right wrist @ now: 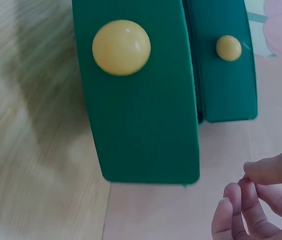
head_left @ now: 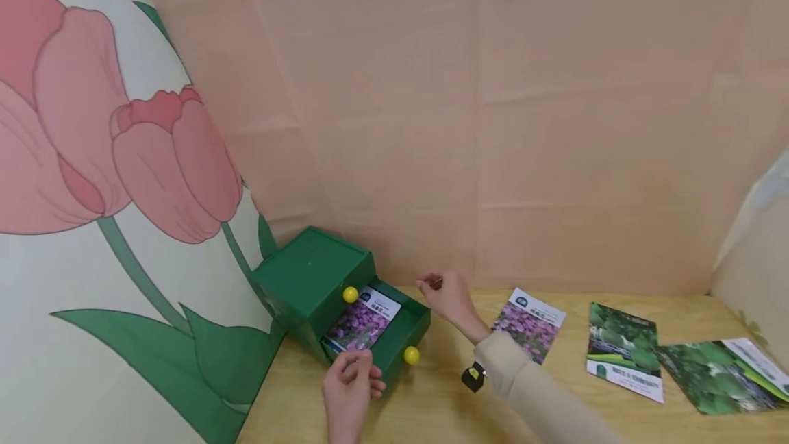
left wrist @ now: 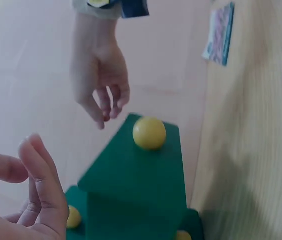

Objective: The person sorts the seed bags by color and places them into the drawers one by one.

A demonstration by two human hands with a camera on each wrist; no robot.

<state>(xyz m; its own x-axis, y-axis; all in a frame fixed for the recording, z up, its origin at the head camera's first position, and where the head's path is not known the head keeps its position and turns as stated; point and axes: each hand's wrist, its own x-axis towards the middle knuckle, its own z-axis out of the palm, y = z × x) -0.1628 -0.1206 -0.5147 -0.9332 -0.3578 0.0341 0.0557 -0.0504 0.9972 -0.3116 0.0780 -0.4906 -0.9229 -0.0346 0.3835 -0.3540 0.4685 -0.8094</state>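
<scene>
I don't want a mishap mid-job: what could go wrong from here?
The pink packet in the open drawer seems partly tucked beneath the upper drawer, so it might snag if the open one slides. The left hand is near the open drawer and could knock it. The green packets lie close together; moving one may drag the other.

smooth plastic-looking drawer unit (head_left: 311,262), glossy knobs (right wrist: 121,47), wood-grain table (head_left: 286,403), smooth paper-like packets (head_left: 364,324), creased matt backdrop (head_left: 394,101)

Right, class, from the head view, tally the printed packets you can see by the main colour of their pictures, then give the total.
Pink-purple flower packets: 2
Green leaf packets: 2
Total visible: 4
</scene>
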